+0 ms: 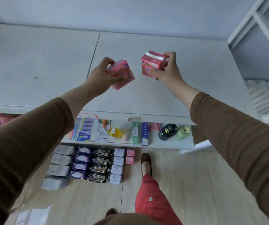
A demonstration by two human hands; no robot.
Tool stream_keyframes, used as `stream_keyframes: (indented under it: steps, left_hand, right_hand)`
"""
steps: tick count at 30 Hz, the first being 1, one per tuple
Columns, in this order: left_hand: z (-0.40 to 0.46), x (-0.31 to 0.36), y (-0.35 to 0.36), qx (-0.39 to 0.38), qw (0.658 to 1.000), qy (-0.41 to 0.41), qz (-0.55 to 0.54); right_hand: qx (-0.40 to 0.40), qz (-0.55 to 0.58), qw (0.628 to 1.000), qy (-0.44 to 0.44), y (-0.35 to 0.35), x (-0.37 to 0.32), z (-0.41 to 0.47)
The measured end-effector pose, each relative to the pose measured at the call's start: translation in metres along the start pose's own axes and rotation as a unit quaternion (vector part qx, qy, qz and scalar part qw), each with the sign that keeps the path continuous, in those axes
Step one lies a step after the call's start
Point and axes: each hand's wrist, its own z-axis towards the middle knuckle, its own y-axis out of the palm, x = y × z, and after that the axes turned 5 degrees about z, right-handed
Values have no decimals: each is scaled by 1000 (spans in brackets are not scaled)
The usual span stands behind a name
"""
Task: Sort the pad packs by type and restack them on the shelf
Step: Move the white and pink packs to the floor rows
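- Left hand (101,75): raised over the white shelf top (49,62); fingers (108,61) curled round a pink pad pack (120,75), thumb across its lower face. The pack sits tilted, one corner pointing down, held clear of the shelf.
- Right hand (167,69): raised beside it, fingers (171,55) gripping a second pink pack (152,64) from the far side, thumb on the near face. Upright, white seam on top, also held in the air.
- Floor stock: sorted rows below the shelf — grey packs (59,169), purple packs (81,163), black packs (100,165), white packs (117,166), two pink packs (130,156).
- Lower shelf (171,143): toothpaste boxes, yellow bottle, dark cap; unrelated goods.
- Risk, slip: the left pack is held by soft wrapping at a slant; a loosened grip would likely drop it to the floor onto the sorted rows.
- Risk, mis-sort: the two held packs look alike but print is blurred; whether they match cannot be told, so stacking them together may mix types.
- Risk, placement: a tilted pack set down corner-first may topple rather than sit flat.
- Risk, footing: a shoe (146,159) stands just beside the floor's pink packs; a step could scatter them.
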Motion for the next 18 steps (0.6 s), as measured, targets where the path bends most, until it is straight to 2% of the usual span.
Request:
stream_keyframes:
  steps: [5, 9, 13, 18]
  left_hand:
    - [-121, -8, 8, -60, 993, 37, -100]
    - [-193, -32, 32, -132, 980, 25, -146]
    - [-239, -71, 73, -181, 976, -21, -120]
    - [-276, -131, 139, -216, 966, -119, -82]
  right_hand:
    - [29, 59, 998, 11, -8, 2, -138]
    - [9, 96, 995, 27, -13, 19, -223]
    - [-9, 85, 992, 89, -12, 71, -281]
    - [-28, 93, 969, 227, -3, 166, -335]
